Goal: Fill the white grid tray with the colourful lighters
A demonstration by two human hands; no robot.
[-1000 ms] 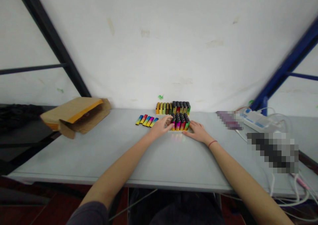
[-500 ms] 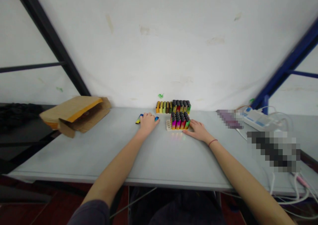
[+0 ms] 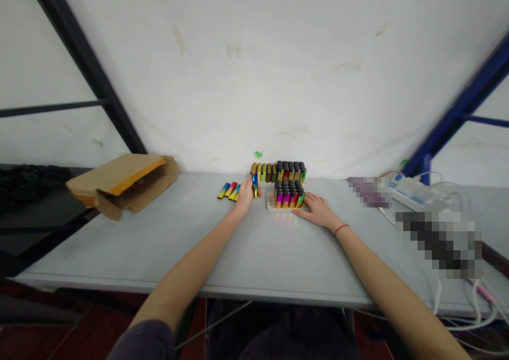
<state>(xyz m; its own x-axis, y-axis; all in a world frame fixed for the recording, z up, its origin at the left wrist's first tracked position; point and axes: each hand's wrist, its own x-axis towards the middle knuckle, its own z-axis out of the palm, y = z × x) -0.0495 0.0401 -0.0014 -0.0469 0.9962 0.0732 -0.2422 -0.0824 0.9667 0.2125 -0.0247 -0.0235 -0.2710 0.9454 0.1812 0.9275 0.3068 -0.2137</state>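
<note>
Upright in my left hand (image 3: 246,195) is a blue and yellow lighter (image 3: 255,184), held between thumb and fingers. Left of that hand, several colourful lighters (image 3: 228,191) lie flat on the table. A white tray (image 3: 271,202) holds several rows of standing lighters (image 3: 289,194) with black tops; its left end has bare slots. My right hand (image 3: 317,210) rests at the tray's right end, fingers apart and touching its side. Behind the tray stand more black-topped lighters (image 3: 291,172) and a block of yellow, green and brown lighters (image 3: 264,172).
An open cardboard box (image 3: 123,182) lies at the left of the grey table (image 3: 254,259). At the right are a blurred purple object (image 3: 369,191), a white power strip (image 3: 413,189), a blurred dark object (image 3: 433,240) and white cables. A wall stands behind.
My left hand has moved right and lifted a lighter upright, uncovering the lighters lying flat. My right hand has stayed at the tray.
</note>
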